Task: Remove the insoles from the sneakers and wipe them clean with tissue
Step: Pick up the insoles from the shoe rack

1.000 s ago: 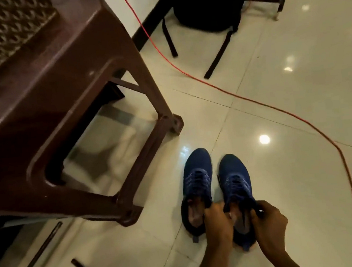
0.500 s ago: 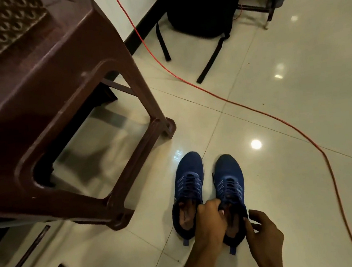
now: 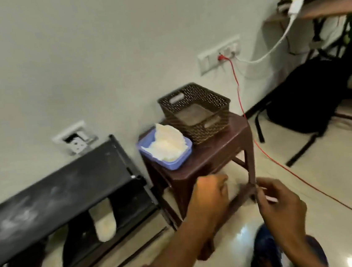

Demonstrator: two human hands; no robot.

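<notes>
My left hand (image 3: pixel 210 193) is curled, empty — my right hand (image 3: pixel 282 207) is too blurred to tell. The sneakers (image 3: pixel 269 252) lie below my wrists; the tissue (image 3: pixel 167 143) sits in the blue tray (image 3: pixel 174 166) on the stool (image 3: pixel 213 157) — I should pinch one sheet, lightly.

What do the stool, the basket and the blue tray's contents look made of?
Stool: likely moulded brown plastic, faintly glossy one-piece legs. Basket: dark brown plastic, perforated woven-look walls. Tray contents: white tissue, seemingly, matte with crumpled soft folds.

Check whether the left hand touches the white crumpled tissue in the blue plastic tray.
Apart. The head view shows the left hand below the tissue, with the bare brown plastic stool between them.
</notes>
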